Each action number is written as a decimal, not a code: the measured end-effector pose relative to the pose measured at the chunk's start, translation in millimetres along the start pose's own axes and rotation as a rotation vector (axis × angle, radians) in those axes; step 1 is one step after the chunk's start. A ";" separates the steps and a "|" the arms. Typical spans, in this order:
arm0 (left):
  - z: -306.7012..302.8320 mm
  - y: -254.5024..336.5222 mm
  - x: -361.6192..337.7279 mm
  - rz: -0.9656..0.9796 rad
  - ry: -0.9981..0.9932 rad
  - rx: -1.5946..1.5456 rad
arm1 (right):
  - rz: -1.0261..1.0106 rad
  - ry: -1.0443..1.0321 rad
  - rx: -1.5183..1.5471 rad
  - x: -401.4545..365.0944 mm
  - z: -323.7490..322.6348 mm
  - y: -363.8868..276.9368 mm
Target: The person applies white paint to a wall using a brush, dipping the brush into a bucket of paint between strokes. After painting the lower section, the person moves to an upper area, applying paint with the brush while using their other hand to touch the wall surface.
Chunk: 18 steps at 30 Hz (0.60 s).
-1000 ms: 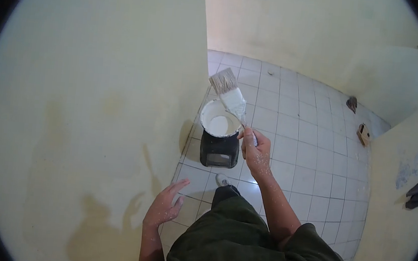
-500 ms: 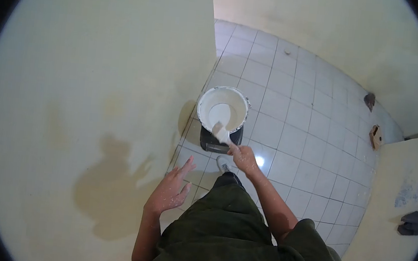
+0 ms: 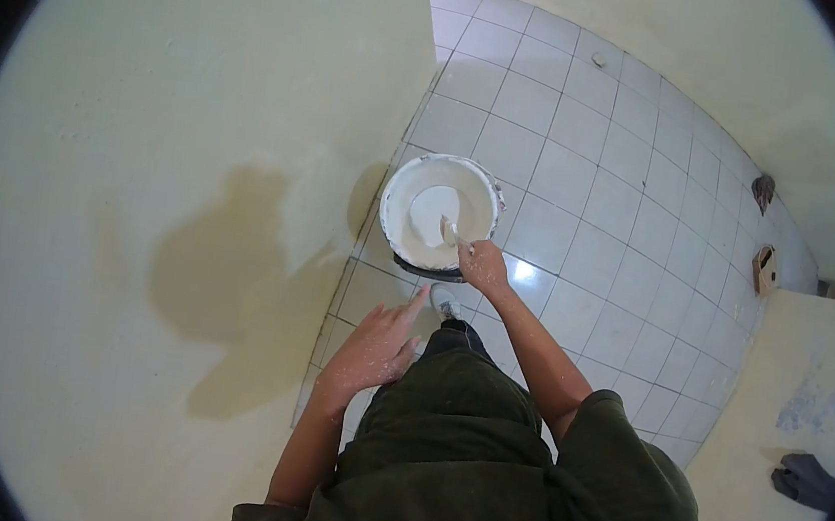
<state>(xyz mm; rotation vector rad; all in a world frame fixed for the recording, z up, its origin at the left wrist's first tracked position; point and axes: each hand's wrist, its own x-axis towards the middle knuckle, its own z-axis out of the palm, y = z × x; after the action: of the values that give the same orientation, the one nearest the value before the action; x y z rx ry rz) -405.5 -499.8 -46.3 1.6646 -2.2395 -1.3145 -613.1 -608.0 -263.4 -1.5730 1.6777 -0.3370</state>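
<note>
A white bucket point(image 3: 399, 190) with paint-smeared rim and white paint inside stands on a dark support point(image 3: 428, 272), mostly hidden beneath it. My right hand point(image 3: 483, 266) is closed round the handle of a paint brush point(image 3: 448, 231) at the bucket's near right rim. The brush reaches into the bucket above the paint. My left hand point(image 3: 379, 345), speckled with white, is below the bucket, holding nothing, with its index finger stretched toward the bucket's underside.
A pale wall point(image 3: 203, 89) rises close on the left. White floor tiles point(image 3: 566, 179) spread to the right. A brown box point(image 3: 763, 271) and a dark bundle point(image 3: 763, 192) lie by the far wall. Dark cloth point(image 3: 806, 482) is at the right.
My right hand has lowered the brush into the bucket. My left hand has moved up and right, nearer the bucket. The view has shifted, and the bucket looks larger.
</note>
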 end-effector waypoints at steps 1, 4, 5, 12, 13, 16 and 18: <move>-0.6 -0.4 3.2 0.011 0.021 0.006 | 0.006 0.005 -0.001 4.5 5.4 1.7; -5.4 -0.9 12.2 0.034 0.049 -0.014 | 0.022 0.024 0.013 12.5 16.0 5.5; -10.7 -0.3 14.1 0.027 0.040 -0.046 | 0.020 0.029 0.031 14.1 19.2 5.6; -20.3 -19.6 23.1 -0.121 -0.048 -0.152 | 0.062 0.143 0.033 29.6 37.8 1.5; -18.4 -23.8 24.6 -0.127 -0.048 -0.158 | 0.073 0.139 0.034 32.3 41.1 3.1; -14.4 -33.8 31.3 -0.142 -0.043 -0.178 | 0.062 0.130 0.036 53.4 55.2 16.6; -13.7 -37.3 33.1 -0.164 -0.051 -0.201 | 0.018 0.114 0.041 70.3 78.4 38.0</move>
<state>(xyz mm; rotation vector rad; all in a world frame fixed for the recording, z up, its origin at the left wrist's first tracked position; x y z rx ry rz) -384.2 -536.6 -75.7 1.7911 -1.9535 -1.5761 -579.9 -641.1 -365.1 -1.5331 1.7593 -0.4568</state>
